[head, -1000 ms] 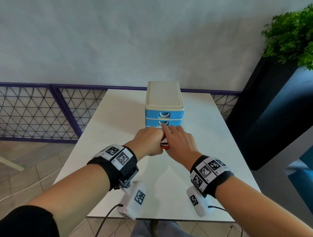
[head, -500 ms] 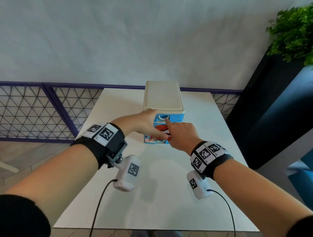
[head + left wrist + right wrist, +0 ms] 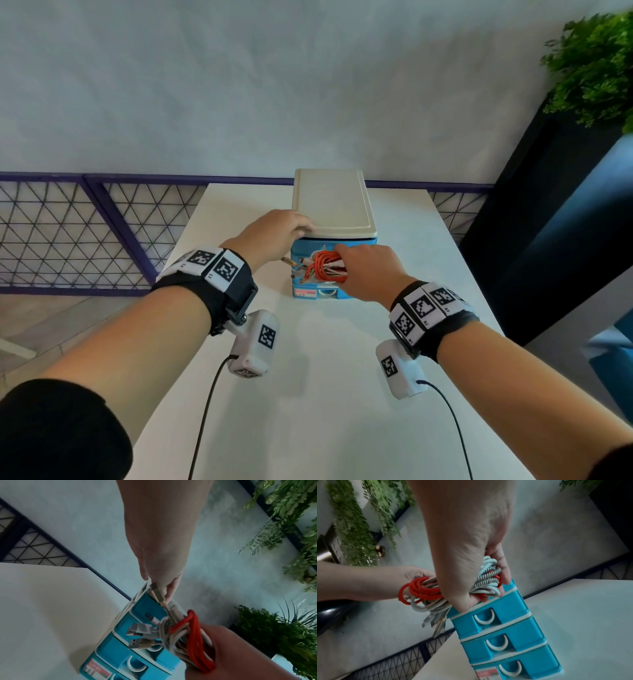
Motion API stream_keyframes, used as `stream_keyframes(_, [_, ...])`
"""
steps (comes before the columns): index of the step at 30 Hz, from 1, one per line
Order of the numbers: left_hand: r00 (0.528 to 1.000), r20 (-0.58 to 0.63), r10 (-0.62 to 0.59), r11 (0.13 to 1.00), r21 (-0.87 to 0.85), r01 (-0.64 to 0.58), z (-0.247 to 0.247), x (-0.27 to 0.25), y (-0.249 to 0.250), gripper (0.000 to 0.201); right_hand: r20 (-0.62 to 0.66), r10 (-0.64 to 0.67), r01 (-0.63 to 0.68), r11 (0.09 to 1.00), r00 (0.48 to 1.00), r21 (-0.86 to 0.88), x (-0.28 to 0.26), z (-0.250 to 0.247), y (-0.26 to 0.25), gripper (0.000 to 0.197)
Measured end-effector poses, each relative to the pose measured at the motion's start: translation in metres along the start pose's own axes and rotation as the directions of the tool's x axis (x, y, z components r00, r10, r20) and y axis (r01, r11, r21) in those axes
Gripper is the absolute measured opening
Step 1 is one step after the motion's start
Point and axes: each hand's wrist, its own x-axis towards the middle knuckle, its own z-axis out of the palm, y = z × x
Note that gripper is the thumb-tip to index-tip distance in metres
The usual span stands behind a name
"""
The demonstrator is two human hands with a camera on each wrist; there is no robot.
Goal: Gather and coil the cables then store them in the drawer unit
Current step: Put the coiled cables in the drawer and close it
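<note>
The bundle of cables (image 3: 323,272), red loops wound together with white and striped ones, hangs in front of the upper drawers of the drawer unit (image 3: 332,205), off the table and touching or all but touching the blue fronts; its plug ends (image 3: 142,635) stick out loose to the left; the right hand (image 3: 368,270) has its fingers curled tight round the middle of the coil, as the right wrist view shows plainly; the left hand (image 3: 274,233) rests at the near left corner of the unit's cream top, fingers bent over the edge, and in the left wrist view one gold plug lies against its fingertips, though whether it pinches that plug or merely touches it I cannot tell; the drawers in view all look closed, their white handles (image 3: 485,618) showing flush in the fronts; so the step in hand, as I judge it, is getting a drawer open and the coil inside; to do it well the left hand should steady the unit from the top while a finger hooks a handle and draws it toward the near side, since so light a box may slide on the white table (image 3: 308,394); the loose plugs should be tucked into the coil first, or they will catch on the drawer lip; far right stands a green plant (image 3: 596,65); a purple lattice railing (image 3: 85,236) runs behind.
</note>
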Motion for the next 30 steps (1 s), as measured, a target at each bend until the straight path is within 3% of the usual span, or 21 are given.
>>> stream_keyframes(6, [0.998,-0.016,-0.053,0.994,0.094,0.054,0.002,0.003,0.006,0.038,0.164,-0.084,0.072,0.994,0.983,0.080,-0.032,-0.033,-0.002,0.032])
stream_keyframes(10, [0.999,0.027,-0.040,0.983,0.179,0.034,0.004,0.004,0.014,0.050,0.239,-0.076,0.028,0.980,0.968,0.198,-0.043,-0.059,0.005,0.031])
stream_keyframes(13, [0.992,0.108,-0.061,0.975,0.218,0.036,0.003,0.006,0.018,0.055,0.198,0.003,-0.051,0.970,0.980,0.237,-0.041,-0.072,0.015,0.034])
stream_keyframes(18, [0.961,0.253,-0.116,0.971,0.231,0.056,-0.001,0.006,0.017,0.102,0.088,0.227,-0.238,0.962,0.970,0.135,-0.028,-0.066,0.024,0.033])
stream_keyframes(21, [0.948,0.297,-0.117,0.988,0.133,0.081,-0.006,0.002,0.012,0.099,0.155,0.267,-0.260,0.963,0.951,-0.065,-0.018,-0.057,0.020,0.036])
stream_keyframes(24, [0.936,0.335,-0.112,0.994,0.043,0.104,-0.013,-0.004,0.007,0.094,0.201,0.268,-0.223,0.949,0.942,-0.221,-0.011,-0.051,0.009,0.024])
stream_keyframes(27, [0.952,0.302,-0.059,0.998,-0.010,0.065,-0.015,-0.008,0.006,0.072,0.215,0.268,-0.197,0.933,0.939,-0.300,-0.002,-0.049,-0.007,0.005])
stream_keyframes(30, [0.965,0.261,-0.017,0.997,-0.069,0.036,-0.012,-0.011,0.005,0.054,0.229,0.283,-0.197,0.921,0.932,-0.335,0.010,-0.044,-0.020,0.008])
